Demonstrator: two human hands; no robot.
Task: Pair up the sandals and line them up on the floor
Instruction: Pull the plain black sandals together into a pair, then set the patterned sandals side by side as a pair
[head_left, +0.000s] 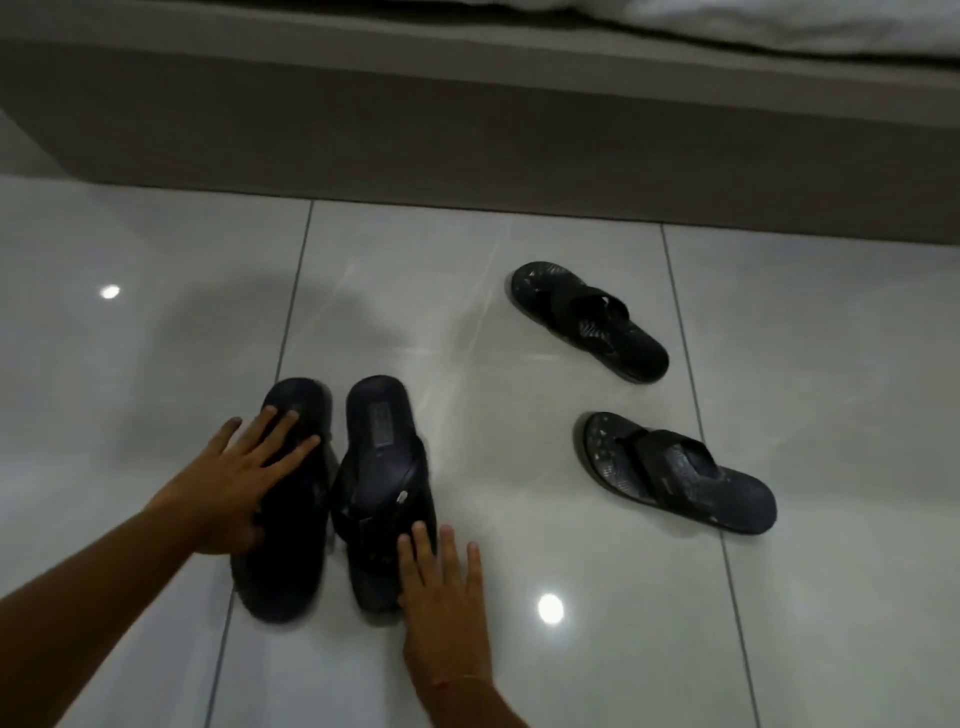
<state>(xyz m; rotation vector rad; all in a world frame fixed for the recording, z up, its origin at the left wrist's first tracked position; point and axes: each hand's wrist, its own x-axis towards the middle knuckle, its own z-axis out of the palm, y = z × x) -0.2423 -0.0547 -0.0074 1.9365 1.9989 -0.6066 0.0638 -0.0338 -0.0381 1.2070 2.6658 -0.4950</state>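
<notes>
Two plain dark sandals stand side by side on the white tiled floor, heels pointing away from me. My left hand (236, 480) lies flat with fingers spread on the left sandal (283, 577). My right hand (447, 597) rests with fingers apart against the near right edge of the right sandal (382, 447). Two patterned black flip-flops lie apart to the right, both angled: the far flip-flop (589, 320) and the near flip-flop (675, 470).
A grey bed base (467, 119) runs across the back, with white bedding (779, 21) on top at the upper right. The glossy floor tiles (130, 322) reflect ceiling lights.
</notes>
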